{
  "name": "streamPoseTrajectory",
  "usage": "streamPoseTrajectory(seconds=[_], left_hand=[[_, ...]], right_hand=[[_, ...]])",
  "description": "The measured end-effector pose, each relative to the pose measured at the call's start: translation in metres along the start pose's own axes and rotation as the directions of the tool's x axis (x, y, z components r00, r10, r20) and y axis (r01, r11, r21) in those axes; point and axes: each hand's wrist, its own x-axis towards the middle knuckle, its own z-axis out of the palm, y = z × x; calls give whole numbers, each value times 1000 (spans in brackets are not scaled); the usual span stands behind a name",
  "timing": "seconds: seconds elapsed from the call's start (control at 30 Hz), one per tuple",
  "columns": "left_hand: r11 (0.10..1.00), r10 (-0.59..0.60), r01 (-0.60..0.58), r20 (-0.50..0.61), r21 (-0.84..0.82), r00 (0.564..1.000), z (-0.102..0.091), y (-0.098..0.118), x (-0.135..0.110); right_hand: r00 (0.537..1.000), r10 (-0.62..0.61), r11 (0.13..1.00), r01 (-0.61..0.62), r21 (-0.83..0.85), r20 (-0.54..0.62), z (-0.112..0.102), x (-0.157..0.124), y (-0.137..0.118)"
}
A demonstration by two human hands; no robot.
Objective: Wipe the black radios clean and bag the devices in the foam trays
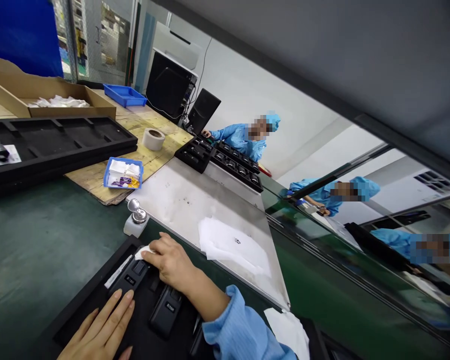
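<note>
A black foam tray point(97, 295) lies in front of me with small black devices point(165, 311) set in its slots. My right hand point(170, 262) is closed on a small white cloth point(141, 251) and presses it onto a device at the tray's far end. My left hand point(99, 330) lies flat on the tray's near part, fingers stretched out, holding nothing. A light blue sleeve point(243, 332) covers my right forearm.
A grey metal plate point(183, 195) with a white wipe point(228, 242) lies beyond the tray. A small pump bottle point(136, 217), a blue bin point(123, 173), a tape roll point(153, 138), stacked black trays point(52, 142) and a cardboard box point(41, 95) stand left. People in blue work to the right.
</note>
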Motion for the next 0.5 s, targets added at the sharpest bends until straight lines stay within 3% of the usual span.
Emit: streamPoseTrajectory(seconds=[0.17,0.27,0.4,0.5], left_hand=[[1000,-8,8,2,18,1000,-3,-1,-1],[998,14,-13,-17,57,1000,-3,1,-2],[977,195,-205,-154,-52,969,-1,17,3],[938,316,-332,-148,-101,937,2,36,8]], right_hand=[[998,-57,998,57,23,31,-19,-35,3],[992,60,993,-47,112,-112,-38,-65,12],[891,310,941,-239,238,-331,-54,-104,19],[897,325,938,-265,223,-299,-50,-110,14]])
